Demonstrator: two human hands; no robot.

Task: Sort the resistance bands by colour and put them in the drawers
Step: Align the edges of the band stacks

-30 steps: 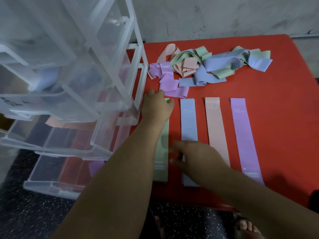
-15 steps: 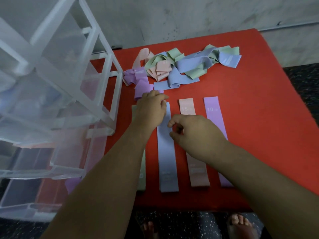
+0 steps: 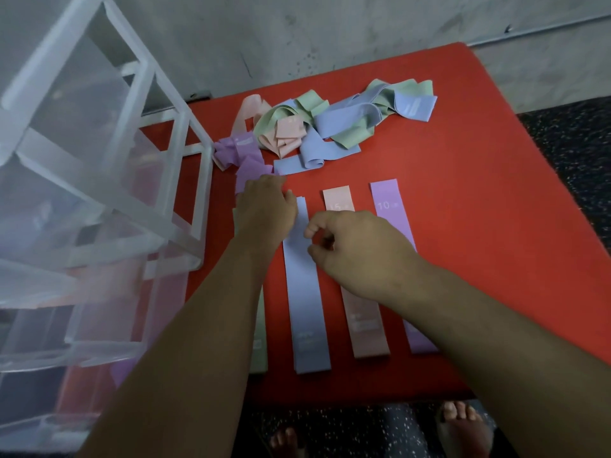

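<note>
Four resistance bands lie flat side by side on the red table (image 3: 479,226): green (image 3: 261,342), blue (image 3: 305,309), pink (image 3: 367,332) and purple (image 3: 385,200). My left hand (image 3: 264,209) rests knuckles up on the green band's far end, its thumb at the blue band's top corner; its fingertips are hidden. My right hand (image 3: 357,252) hovers over the pink band's middle, thumb and forefinger apart beside the blue band's right edge, with nothing between them. A tangled pile of bands (image 3: 330,127) in all four colours lies at the back.
A clear plastic drawer unit (image 3: 99,193) stands at the left, its drawers pulled out, with pink and purple bands showing through the lower ones. A grey wall is behind the table. My bare feet (image 3: 463,424) are below the table's near edge.
My right hand has moved from the blue band's near end up to its upper part. My left hand has shifted slightly right, toward the blue band's top. The view has tilted.
</note>
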